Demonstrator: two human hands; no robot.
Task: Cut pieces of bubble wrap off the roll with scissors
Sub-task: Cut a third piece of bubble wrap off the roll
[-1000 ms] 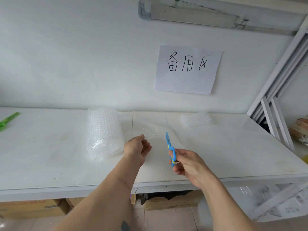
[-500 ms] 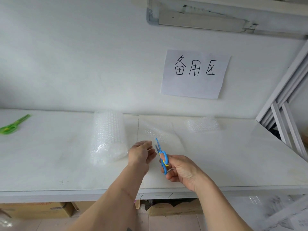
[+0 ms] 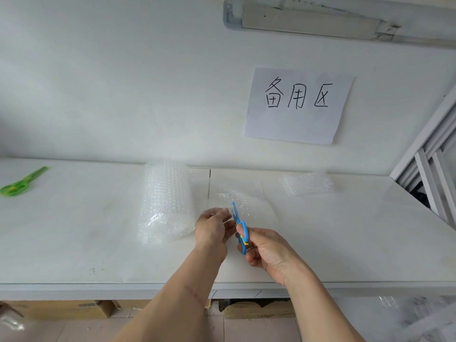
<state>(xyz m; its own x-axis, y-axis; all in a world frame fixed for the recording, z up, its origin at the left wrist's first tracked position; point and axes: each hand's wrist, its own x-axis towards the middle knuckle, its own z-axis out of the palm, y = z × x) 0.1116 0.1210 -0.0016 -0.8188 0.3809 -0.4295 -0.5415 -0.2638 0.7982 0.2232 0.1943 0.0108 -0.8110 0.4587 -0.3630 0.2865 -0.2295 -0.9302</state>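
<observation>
A roll of clear bubble wrap point(image 3: 165, 201) lies on the white table point(image 3: 74, 230), its loose sheet point(image 3: 241, 198) spread out to the right. My left hand point(image 3: 213, 227) pinches the near edge of that sheet just right of the roll. My right hand point(image 3: 266, 250) grips blue scissors point(image 3: 239, 227) by the handles. The blades point away from me and reach the sheet's edge right beside my left fingers.
A cut piece of bubble wrap point(image 3: 307, 183) lies at the back right of the table. Green scissors point(image 3: 22, 182) lie far left. A paper sign point(image 3: 298, 104) hangs on the wall. A white metal rack point(image 3: 429, 169) stands to the right; cardboard boxes point(image 3: 61, 308) sit under the table.
My right hand has brought the blue scissors leftward up to my left hand at the sheet's edge. My left hand has kept its hold on the sheet.
</observation>
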